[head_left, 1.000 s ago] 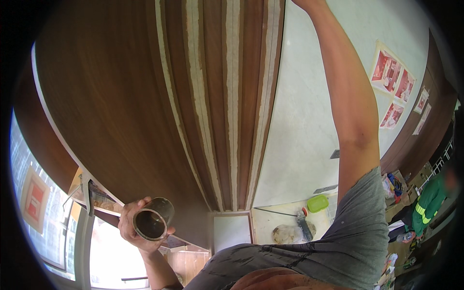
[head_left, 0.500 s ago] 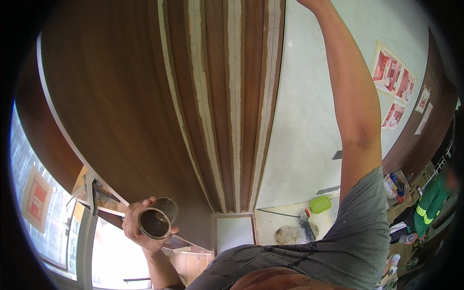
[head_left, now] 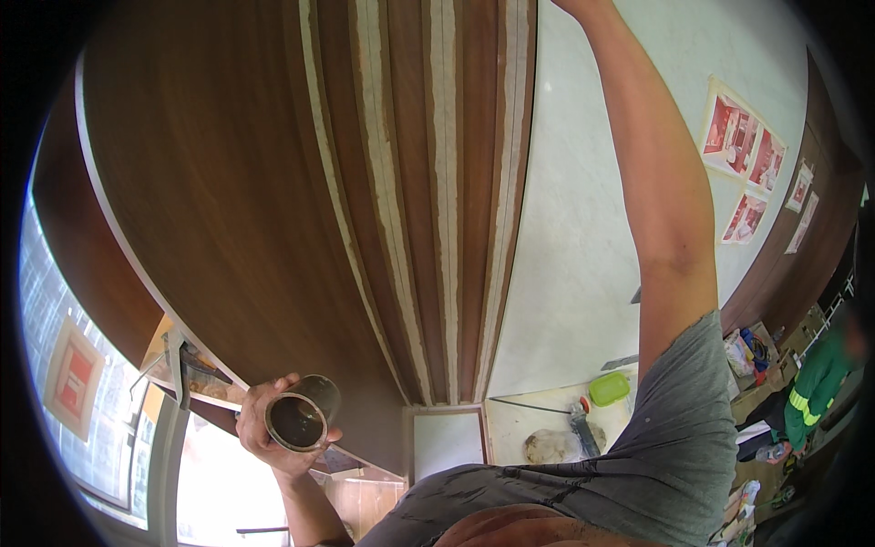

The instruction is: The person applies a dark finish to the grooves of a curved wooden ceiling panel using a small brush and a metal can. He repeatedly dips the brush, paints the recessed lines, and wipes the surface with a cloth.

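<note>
My left hand (head_left: 258,421) is wrapped round a clear cup (head_left: 321,394) at the lower left, its mouth tilted toward me. Dark brown contents (head_left: 296,422) show inside it. High along the white panel reaches my right arm (head_left: 674,210); only the edge of my right hand (head_left: 567,4) comes into the picture, and its fingers are cut off at the top. Beside that arm stands a brown wood-grain wall with slats (head_left: 412,182), several of which have pale strips with rough brown edges along them.
Below the white panel (head_left: 583,228) a green plastic container (head_left: 609,388) and a power tool (head_left: 583,428) lie on a pale surface. A person in a green jacket (head_left: 813,383) stands at the far right, near piled goods. A bracket (head_left: 180,365) and a window (head_left: 77,383) are at the left.
My left hand and the cup have shifted slightly right and down in the picture. The right arm has moved slightly left, its hand still at the top edge.
</note>
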`<state>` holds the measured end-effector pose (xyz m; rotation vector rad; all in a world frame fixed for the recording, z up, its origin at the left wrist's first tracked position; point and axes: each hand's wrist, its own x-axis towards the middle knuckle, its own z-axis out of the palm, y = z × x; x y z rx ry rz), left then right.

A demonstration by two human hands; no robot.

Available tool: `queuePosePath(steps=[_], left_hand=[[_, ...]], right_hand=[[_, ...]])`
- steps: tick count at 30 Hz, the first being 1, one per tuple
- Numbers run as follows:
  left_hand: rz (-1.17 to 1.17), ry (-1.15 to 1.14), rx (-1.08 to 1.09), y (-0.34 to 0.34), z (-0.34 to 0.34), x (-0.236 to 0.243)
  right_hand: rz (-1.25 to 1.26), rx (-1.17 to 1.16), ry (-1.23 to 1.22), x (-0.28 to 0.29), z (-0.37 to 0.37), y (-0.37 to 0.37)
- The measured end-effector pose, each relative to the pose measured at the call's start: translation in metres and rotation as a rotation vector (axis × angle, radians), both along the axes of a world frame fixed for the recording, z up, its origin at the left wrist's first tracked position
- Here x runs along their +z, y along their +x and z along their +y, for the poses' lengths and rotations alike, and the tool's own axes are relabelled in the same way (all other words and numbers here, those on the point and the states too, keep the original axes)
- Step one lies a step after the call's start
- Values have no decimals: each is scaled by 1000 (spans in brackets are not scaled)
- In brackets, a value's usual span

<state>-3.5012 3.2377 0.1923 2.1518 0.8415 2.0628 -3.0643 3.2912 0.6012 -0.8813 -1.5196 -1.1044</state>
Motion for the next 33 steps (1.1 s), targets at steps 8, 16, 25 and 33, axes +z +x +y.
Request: queuePosePath(steps=[8, 16, 25, 33], left_hand=[[-3, -6, -9, 0, 0, 0], [11, 2, -1, -2, 1, -1], [0, 5, -31, -3, 1, 1], [-51, -14, -107, 1, 1, 3]], right_hand=[[70, -30, -171, -12, -12, -7], [80, 82, -43, -10, -10, -10], [48, 12, -174, -10, -10, -5], [-36, 71, 71, -3, 6, 5]])
